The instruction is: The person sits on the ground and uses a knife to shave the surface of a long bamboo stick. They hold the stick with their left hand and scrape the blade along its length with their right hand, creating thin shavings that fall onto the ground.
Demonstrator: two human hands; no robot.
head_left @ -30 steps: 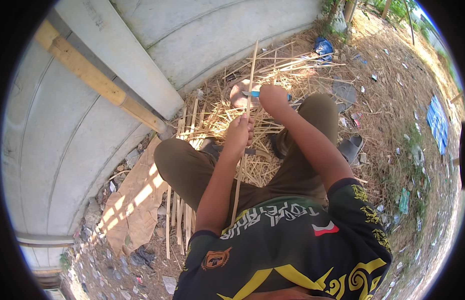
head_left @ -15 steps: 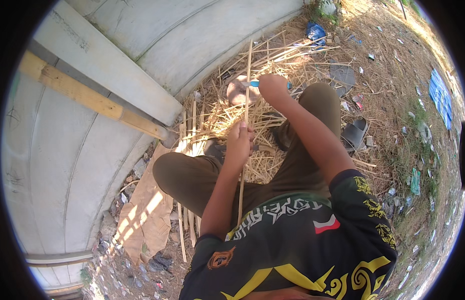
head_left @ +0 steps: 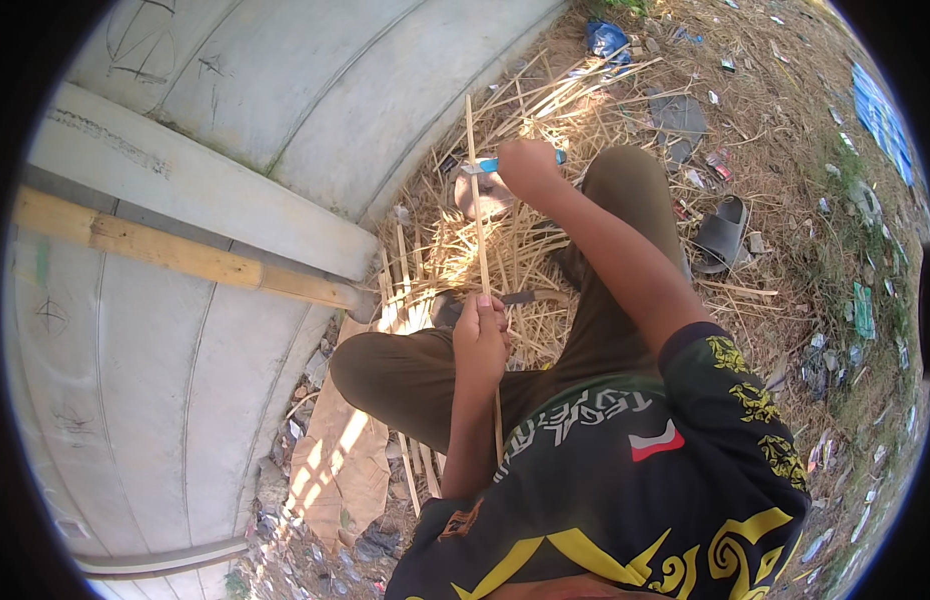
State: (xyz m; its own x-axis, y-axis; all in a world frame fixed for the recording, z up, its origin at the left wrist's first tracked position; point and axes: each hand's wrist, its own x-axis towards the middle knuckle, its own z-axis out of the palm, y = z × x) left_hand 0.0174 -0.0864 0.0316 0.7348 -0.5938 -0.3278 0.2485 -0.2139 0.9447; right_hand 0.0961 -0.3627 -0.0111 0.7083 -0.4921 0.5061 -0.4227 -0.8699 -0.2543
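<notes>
A long, thin bamboo strip [head_left: 482, 240] runs from the round block in front of me back toward my shirt. My left hand [head_left: 482, 338] is closed around it between my knees, thumb along the top. Farther out, my right hand [head_left: 531, 172] grips a blue-handled utility knife [head_left: 488, 165]. Its blade lies across the strip near the far end, apparently touching it. Below the blade sits the brownish round block [head_left: 492, 197], partly covered by the strip and my right hand.
Pale shavings [head_left: 535, 330] and split strips [head_left: 575, 95] litter the ground. A grey sandal [head_left: 722, 235] lies to the right, cardboard [head_left: 335, 470] at left. A pale panel wall [head_left: 155, 390] and a bamboo pole [head_left: 175, 250] stand on the left; a blue bag [head_left: 607, 40] lies beyond.
My left hand has come nearer my body on the strip. The strip's far end leans more to the left, and the knife has shifted slightly left with it. The whole view has shifted a little.
</notes>
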